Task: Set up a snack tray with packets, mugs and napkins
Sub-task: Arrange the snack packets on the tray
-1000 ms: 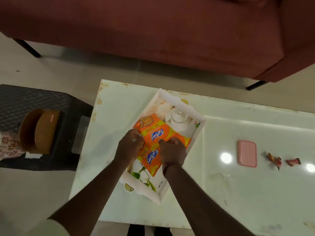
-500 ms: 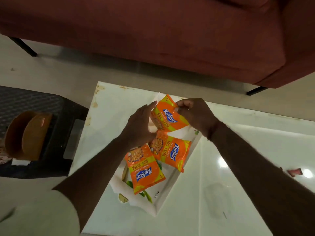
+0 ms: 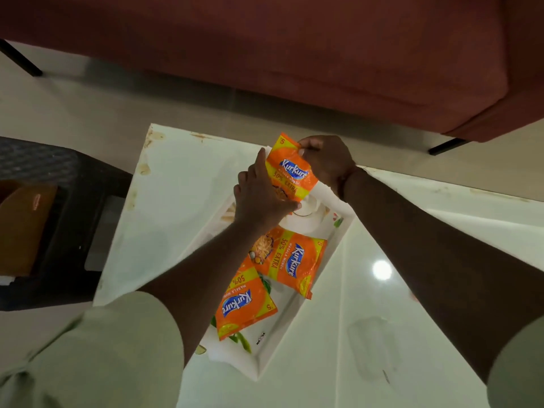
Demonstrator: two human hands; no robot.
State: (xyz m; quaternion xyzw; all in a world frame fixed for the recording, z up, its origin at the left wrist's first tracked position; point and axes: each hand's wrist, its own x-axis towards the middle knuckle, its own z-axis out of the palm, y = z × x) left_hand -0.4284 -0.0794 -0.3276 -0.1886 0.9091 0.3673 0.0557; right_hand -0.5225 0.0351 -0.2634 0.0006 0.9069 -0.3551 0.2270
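Orange and yellow foil-like plastic is what both hands hold: a small crinkly Kurkure snack packet [image 3: 290, 172], lifted above the far end of the white rectangular tray with a leaf print [image 3: 275, 346]. The right hand [image 3: 325, 160] pinches the packet's top seam between thumb and fingertips; that grip is pressed together on the flat crimped edge. The left hand [image 3: 259, 198] cups the packet's lower left side, fingers laid along it and thumb under the bottom edge, so its grip is closed lightly around the packet rather than squeezing it.

Below the grip, partly hidden by the left hand, stands a white ceramic mug [image 3: 306, 206] in the tray. Nearer the person than the grip, 2 more orange snack packets lie flat in the tray: the middle packet [image 3: 290, 260] and the near packet [image 3: 244, 301], their corners overlapping.

My judgement is that the packet is very light, puffed with air, soft and slippery on its glossy faces, with brittle contents that a hard squeeze would crush. The sealed seams at top and bottom are the sound places to take hold, as they are flat and stiff. The tray rests on a glossy pale green surface [image 3: 412, 319].
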